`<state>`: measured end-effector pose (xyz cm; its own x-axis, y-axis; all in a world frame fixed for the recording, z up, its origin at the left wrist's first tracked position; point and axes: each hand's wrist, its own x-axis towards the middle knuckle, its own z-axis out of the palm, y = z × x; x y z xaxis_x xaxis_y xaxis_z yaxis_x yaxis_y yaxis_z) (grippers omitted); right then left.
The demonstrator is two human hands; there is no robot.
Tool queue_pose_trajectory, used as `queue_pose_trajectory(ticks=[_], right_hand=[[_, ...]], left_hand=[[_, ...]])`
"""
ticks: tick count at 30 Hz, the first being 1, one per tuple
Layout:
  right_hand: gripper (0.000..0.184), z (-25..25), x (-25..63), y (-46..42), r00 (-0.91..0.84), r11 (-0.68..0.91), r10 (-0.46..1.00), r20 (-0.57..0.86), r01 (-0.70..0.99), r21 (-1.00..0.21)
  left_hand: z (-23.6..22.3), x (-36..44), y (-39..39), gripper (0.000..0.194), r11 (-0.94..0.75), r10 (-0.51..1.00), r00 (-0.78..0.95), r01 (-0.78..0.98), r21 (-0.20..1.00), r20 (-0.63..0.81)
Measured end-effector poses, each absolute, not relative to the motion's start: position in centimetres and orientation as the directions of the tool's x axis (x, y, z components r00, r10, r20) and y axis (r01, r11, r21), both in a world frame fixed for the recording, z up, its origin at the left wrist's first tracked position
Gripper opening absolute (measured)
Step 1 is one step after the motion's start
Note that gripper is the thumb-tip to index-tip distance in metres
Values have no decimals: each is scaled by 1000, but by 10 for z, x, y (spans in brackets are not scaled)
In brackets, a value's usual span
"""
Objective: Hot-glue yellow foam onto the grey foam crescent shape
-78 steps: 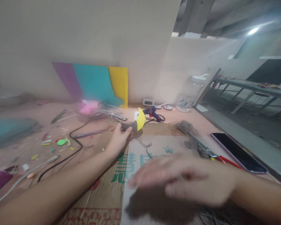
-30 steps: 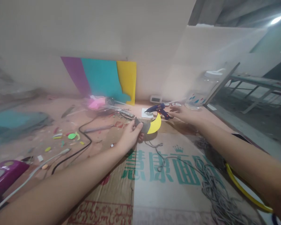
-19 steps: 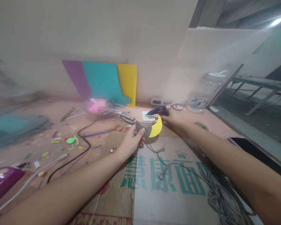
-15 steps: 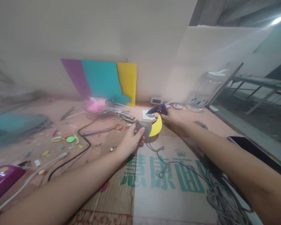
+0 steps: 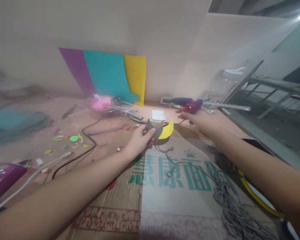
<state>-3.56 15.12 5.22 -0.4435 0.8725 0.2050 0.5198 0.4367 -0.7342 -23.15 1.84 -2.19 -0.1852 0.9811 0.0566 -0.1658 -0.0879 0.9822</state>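
Note:
My left hand (image 5: 145,137) pinches a yellow crescent-shaped cutout (image 5: 168,130) by its left part, which is wrapped in grey yarn (image 5: 155,130). A strand of this yarn runs from below the crescent to a loose heap (image 5: 236,203) at the right. In my right hand (image 5: 191,117) is a hot glue gun (image 5: 190,103), nozzle to the left, a small red light lit and a long glue stick (image 5: 226,106) out of its back. The grip on its handle is partly blurred. A small white square (image 5: 158,115) lies beyond the crescent.
Printed cardboard (image 5: 175,206) covers the near tabletop. A black cable (image 5: 86,156), scraps and a purple tool (image 5: 5,178) lie left. A coloured panel (image 5: 106,75) leans on the wall. A clear jar (image 5: 228,86) and a dark phone-like slab (image 5: 256,146) are at the right.
My right hand has moved the glue gun right, away from the white square and the crescent. A yellow curved thing now shows under my right forearm. The view has tilted slightly down.

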Motion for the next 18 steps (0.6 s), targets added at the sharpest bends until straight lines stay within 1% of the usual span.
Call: queue_pose_trajectory(ticks=[2, 5, 8, 10, 15, 18], right_hand=[[20, 48, -23, 129, -405, 440, 879, 250, 489, -754], [24, 40, -8, 105, -351, 440, 891, 288, 513, -737], [34, 31, -1, 96, -421, 508, 855, 303, 559, -655], [33, 27, 0, 95, -482, 558, 819, 311, 546, -625], [28, 20, 0, 89, -537, 580, 794, 286, 527, -621], [27, 18, -2, 85, -541, 584, 789, 291, 514, -628]], left_hand=[[-20, -231, 18, 29, -92, 976, -209, -156, 983, 58], [-15, -230, 17, 27, -84, 964, -263, -157, 984, 41], [-12, -229, 17, 22, -79, 956, -291, -170, 982, 26], [-13, -230, 17, 20, -87, 955, -295, -168, 982, 34], [-15, -232, 19, 23, -103, 955, -291, -166, 981, 51], [-15, -232, 19, 20, -107, 954, -293, -135, 985, 64]])
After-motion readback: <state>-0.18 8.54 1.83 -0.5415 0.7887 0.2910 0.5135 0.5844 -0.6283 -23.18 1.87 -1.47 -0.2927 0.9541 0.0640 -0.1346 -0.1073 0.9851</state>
